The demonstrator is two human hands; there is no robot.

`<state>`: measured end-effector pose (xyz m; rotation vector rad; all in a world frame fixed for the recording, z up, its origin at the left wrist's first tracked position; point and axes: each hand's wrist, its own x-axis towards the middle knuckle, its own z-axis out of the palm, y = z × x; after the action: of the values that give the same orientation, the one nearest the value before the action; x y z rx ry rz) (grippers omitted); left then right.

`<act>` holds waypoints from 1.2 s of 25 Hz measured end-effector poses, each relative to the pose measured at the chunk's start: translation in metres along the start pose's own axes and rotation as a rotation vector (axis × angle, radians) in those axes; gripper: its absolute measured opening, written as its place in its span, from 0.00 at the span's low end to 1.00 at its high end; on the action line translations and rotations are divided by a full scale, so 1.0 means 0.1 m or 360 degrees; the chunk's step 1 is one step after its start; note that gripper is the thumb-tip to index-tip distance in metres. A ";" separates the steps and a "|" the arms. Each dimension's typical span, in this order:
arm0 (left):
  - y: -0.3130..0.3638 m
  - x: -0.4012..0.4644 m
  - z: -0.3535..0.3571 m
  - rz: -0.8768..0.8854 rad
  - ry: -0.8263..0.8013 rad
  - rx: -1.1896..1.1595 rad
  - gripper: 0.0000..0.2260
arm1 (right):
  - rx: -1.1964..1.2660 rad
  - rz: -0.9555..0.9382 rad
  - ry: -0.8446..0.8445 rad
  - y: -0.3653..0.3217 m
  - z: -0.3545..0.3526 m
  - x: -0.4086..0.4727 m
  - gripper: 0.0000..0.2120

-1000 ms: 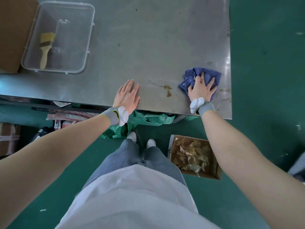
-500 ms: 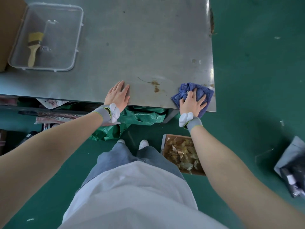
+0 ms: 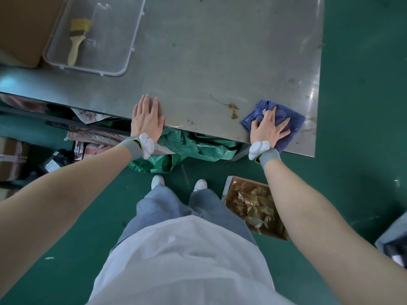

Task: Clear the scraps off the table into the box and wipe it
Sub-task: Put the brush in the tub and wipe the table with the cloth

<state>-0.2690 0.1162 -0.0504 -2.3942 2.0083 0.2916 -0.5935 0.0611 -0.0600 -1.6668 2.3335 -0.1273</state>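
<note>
Right hand (image 3: pixel 269 128) has dragged the blue cloth (image 3: pixel 278 122) back toward the table's near right corner since a second ago, when it sat further up the surface; half a second ago it was already near the edge, so little change since then. Left hand (image 3: pixel 147 119) has stayed planted at the near edge throughout.

Head view only. Right hand lies palm-down on the cloth, fingers spread wide, pressing it flat on the metal table (image 3: pixel 220 51); not pinching it. Cloth is crumpled, its near edge reaching the table's front edge, just beside the right corner. Left hand is flat on the table edge, fingers straight and close together, thumb out to the side, holding nothing. Both wrists carry grey bands with white sensor pieces.

Brown smears (image 3: pixel 232 110) remain on the surface between the hands, just left of the cloth; fainter marks (image 3: pixel 309 128) sit to the cloth's right near the table's side edge.

Cardboard box (image 3: pixel 229 188) stands on the green floor below the right forearm, beside the person's right shoe, with dry brownish scraps (image 3: pixel 253 203) inside. Clear plastic tray (image 3: pixel 123 51) sits at far left of the table with a wooden-handled brush (image 3: pixel 76 42) lying in it. Green plastic sheeting (image 3: pixel 198 148) is bunched under the table.
</note>
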 end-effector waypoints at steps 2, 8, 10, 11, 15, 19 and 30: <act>-0.10 -0.01 -0.02 -0.0062 0.0000 -0.0009 0.25 | -0.0001 -0.0058 0.0012 -0.16 0.04 -0.01 0.18; -0.43 -0.02 -0.11 0.0060 -0.0113 -0.0033 0.24 | -0.0064 -0.0351 -0.0072 -0.92 0.23 -0.07 0.21; -0.54 0.01 -0.14 0.0168 -0.0148 -0.0072 0.23 | -0.0104 -0.0470 -0.0089 -1.14 0.29 -0.13 0.22; -0.61 0.02 -0.16 0.0199 -0.0158 -0.0095 0.23 | -0.0129 -0.0534 -0.0110 -1.27 0.33 -0.17 0.23; -0.88 -0.02 -0.22 0.0018 -0.0041 -0.0108 0.22 | -0.0135 -0.0734 -0.0219 -1.81 0.43 -0.40 0.25; -1.12 -0.09 -0.28 -0.0092 -0.0004 -0.0081 0.21 | -0.0106 -0.1065 -0.0341 -2.28 0.48 -0.65 0.25; -1.74 -0.17 -0.39 -0.0172 -0.0039 -0.0172 0.15 | -0.0162 -0.1488 -0.0284 -2.67 0.63 -1.25 0.18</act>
<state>-0.0966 0.1591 -0.0295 -2.5380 1.8919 0.4356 -0.2946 0.0947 -0.0391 -2.5508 1.2895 -0.0314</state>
